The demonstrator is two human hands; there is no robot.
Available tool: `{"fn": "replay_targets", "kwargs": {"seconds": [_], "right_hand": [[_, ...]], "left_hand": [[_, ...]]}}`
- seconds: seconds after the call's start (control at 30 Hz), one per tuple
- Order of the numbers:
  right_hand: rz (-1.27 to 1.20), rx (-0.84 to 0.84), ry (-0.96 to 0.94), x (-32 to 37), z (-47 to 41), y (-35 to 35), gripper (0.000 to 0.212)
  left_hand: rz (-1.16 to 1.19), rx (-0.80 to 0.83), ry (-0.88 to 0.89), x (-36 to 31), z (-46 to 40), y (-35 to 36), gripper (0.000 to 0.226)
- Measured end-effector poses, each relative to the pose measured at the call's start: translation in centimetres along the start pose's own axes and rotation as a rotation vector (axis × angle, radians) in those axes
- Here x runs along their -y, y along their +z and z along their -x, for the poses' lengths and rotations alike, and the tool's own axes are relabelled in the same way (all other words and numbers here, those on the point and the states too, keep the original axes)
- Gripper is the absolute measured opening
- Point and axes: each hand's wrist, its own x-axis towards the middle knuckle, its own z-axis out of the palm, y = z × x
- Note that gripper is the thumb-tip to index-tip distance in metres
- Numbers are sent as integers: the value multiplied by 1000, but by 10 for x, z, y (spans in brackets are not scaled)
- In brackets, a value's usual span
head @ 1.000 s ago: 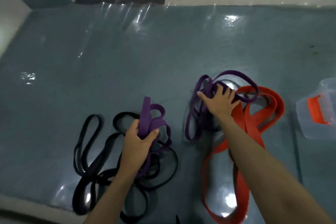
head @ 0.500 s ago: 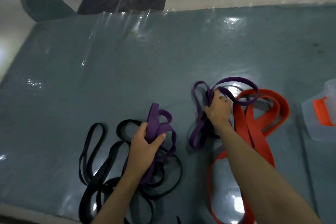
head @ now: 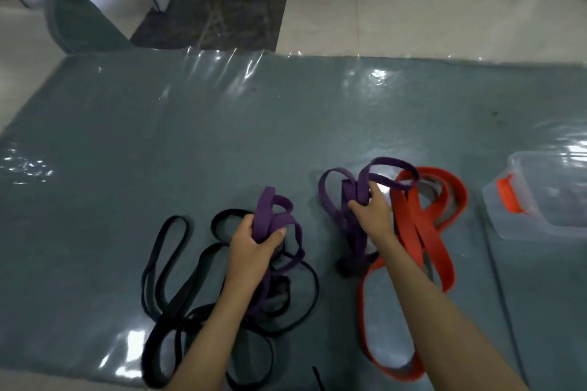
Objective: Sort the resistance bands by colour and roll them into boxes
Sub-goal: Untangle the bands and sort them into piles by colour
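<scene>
My left hand (head: 252, 240) grips a bunch of purple band loops (head: 273, 216) above a tangle of black bands (head: 178, 298) lying on the grey mat. My right hand (head: 371, 214) grips a second clump of purple bands (head: 355, 184) and lifts it off the mat; its loops stick up and hang down beside my wrist. Wide orange bands (head: 425, 228) lie in loops just right of that hand, partly under my forearm.
A clear plastic box (head: 546, 197) with an orange latch stands at the mat's right edge. The grey mat (head: 222, 136) has a glossy plastic cover. Tiled floor, a dark rug and door frames lie beyond its far edge.
My right hand went from lying flat on the purple clump to gripping it and raising it. The left hand kept its hold. The camera tilted up, showing more floor.
</scene>
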Motion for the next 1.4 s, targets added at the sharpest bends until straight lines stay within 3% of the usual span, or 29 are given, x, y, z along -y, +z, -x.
{"fn": "replay_targets", "kwargs": {"seconds": [0.13, 0.23, 0.33, 0.6, 0.8, 1.1, 1.4], "right_hand": [[-295, -60, 6, 18, 38, -21, 36], [-467, -150, -9, 29, 79, -42, 37], [-578, -168, -48, 38, 123, -63, 44], [-549, -179, -253, 70, 223, -113, 50], [-471, -269, -304, 67, 279, -173, 46], [-488, -430, -258, -2, 320, -296, 45], [-479, -450, -192, -94, 346, -438, 50]], "left_hand": [[114, 121, 10, -7, 16, -4, 36], [140, 193, 90, -16, 35, -7, 59], [149, 257, 207, -31, 55, -6, 60], [307, 418, 382, -65, 103, 22, 31], [314, 606, 423, -85, 152, 78, 33], [247, 751, 356, -83, 233, 205, 33], [185, 771, 302, -77, 332, 354, 33]]}}
